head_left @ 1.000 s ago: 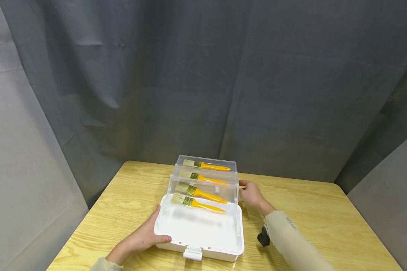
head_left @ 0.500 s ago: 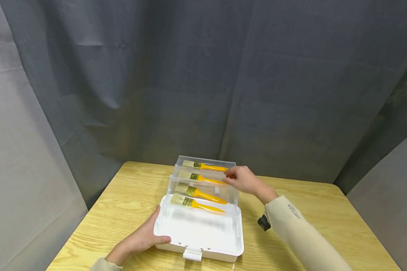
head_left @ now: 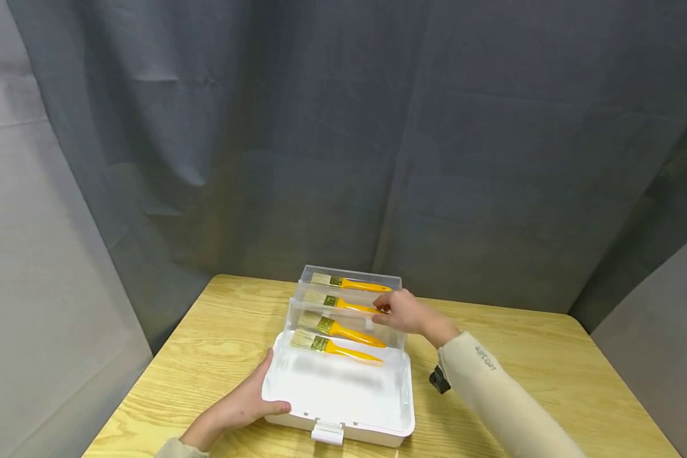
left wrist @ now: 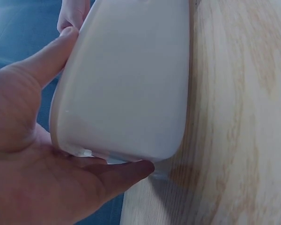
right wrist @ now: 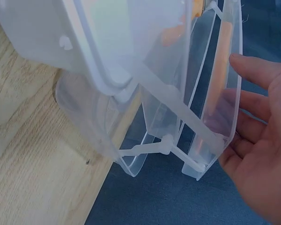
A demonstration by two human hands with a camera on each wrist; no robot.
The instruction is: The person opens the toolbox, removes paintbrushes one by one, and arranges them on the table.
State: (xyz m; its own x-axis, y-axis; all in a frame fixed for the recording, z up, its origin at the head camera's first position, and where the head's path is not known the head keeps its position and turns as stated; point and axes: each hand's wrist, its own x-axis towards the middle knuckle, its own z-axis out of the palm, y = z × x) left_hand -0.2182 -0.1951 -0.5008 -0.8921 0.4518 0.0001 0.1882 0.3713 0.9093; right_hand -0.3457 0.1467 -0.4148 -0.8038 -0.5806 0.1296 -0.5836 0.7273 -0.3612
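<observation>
"Which hand is nearer the brush handles?"

"Start at the left. The left hand (head_left: 245,397) has the white box (head_left: 372,435) by its left side, thumb on the front rim, fingers round the outer wall. It's the farther one."

"And the brushes?"

"Left of the right hand (head_left: 409,313), stacked in rising steps. Each lies crosswise, bristles toward the left-hand side, yellow handle toward the right hand. The second brush (head_left: 345,305) from the top has its handle tip just beside those fingertips."

"Is the right hand holding it?"

"I can't tell. Its fingers are bent about the right end of an upper tray, thumb apart from them; whether they grip isn't clear."

"What's in the containers?"

"Right of the left hand, the box floor is bare toward the front. Beyond it, the clear trays (head_left: 357,294) carry brushes; whether the lowest brush (head_left: 339,348) lies in a tray or the box, I can't say."
</observation>
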